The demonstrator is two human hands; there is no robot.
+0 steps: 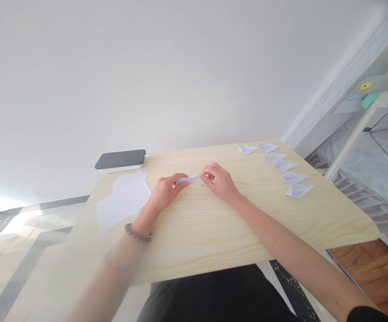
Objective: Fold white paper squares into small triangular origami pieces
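Note:
A small folded piece of white paper [190,180] is held just above the middle of the wooden table. My left hand [164,193], with a dark bead bracelet [137,233] at the wrist, grips the paper's left end between thumb and fingers. At the paper's right tip, my right hand [223,183] is closed in a pinch of thumb and forefinger. Loose sheets of white paper [121,199] lie beside my left hand, partly overlapping. Several folded paper pieces [299,191] with pointed ends are lined up along the table's right side.
A dark-screened device [121,158] on a white base rests at the table's [210,241] back left, with a white cable [153,157] behind it. A pale wall [180,80] rises behind the table. To the right stands a white metal frame [351,138].

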